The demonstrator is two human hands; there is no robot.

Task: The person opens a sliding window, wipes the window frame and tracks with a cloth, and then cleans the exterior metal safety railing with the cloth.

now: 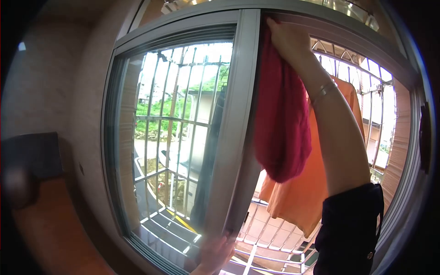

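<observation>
At the top of the window opening, my right hand [291, 42] is closed on a red cloth [285, 130], pressing it to the upper corner beside the upright frame. The cloth hangs down in a long fold, and its upper end is partly hidden by the hand. Low in the view, my left hand [215, 255] is at the edge of the sliding window sash [231, 151], its fingers curled around that edge; they are slightly blurred. The sash's glass pane [183, 133] is to the left of the cloth.
An orange garment [298, 197] hangs outside behind the cloth. Metal security bars [176, 120] enclose the window's outer side. To the left are a wall [59, 91] and a blurred dark object [34, 156] above an orange-brown surface [59, 224].
</observation>
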